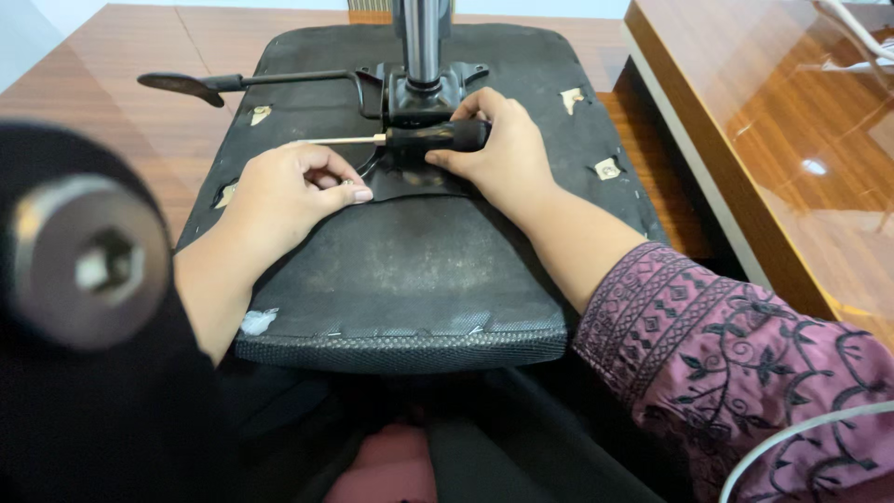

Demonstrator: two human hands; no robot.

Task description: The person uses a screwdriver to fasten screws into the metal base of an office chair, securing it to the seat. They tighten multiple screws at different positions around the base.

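One screwdriver (pixel 424 138), lying across the upturned chair seat (pixel 410 270) by its metal post (pixel 421 42): right hand (pixel 498 149) is wrapped tight around the black handle, left hand (pixel 284 191) is curled loosely beside the shaft, pinch unclear. One lever (pixel 237 84); four torn fabric spots; screwdriver tip hidden behind left fingers, blurred bolt head (pixel 88 261) blocks left foreground.

My right arm wears a mauve sleeve (pixel 745 373) patterned with dark floral scrolls and banded geometric trim at the cuff. My hands are bare, without rings

At frame centre, the right hand (pixel 503 154) grips a screwdriver (pixel 419 138) over an upturned chair seat (pixel 410 270); the left hand (pixel 293 191) rests beside its shaft.
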